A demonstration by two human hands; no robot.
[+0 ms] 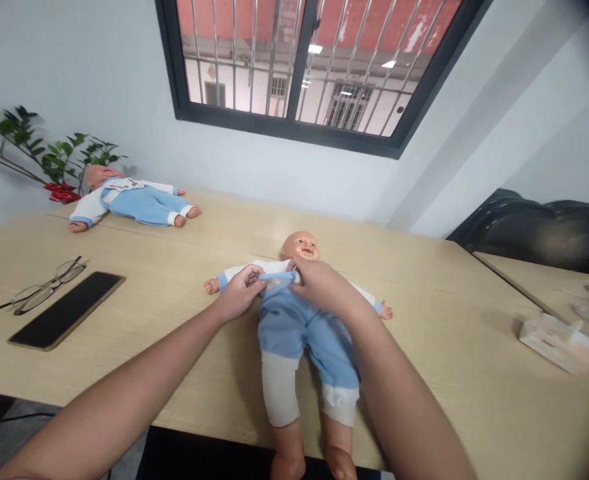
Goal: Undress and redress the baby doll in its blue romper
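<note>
A baby doll [300, 245] lies on its back on the table, head toward the window and feet over the near edge. It wears a white top with blue cuffs and blue pants [282, 327] with white leg ends. My left hand [242, 290] pinches the blue waistband [277, 275] at the doll's chest, on the left side. On the other side, my right hand [319, 283] closes on the same waistband, its fingertips partly hidden. Between the two hands the band is stretched straight across, with the fabric below it bunched.
A second doll [142, 203] in similar clothes lies at the back left, beside a leafy plant [57, 150]. Glasses [47, 287] and a dark phone [67, 310] rest on the left. A tissue pack [557, 341] sits on the right; black chairs [534, 227] stand beyond.
</note>
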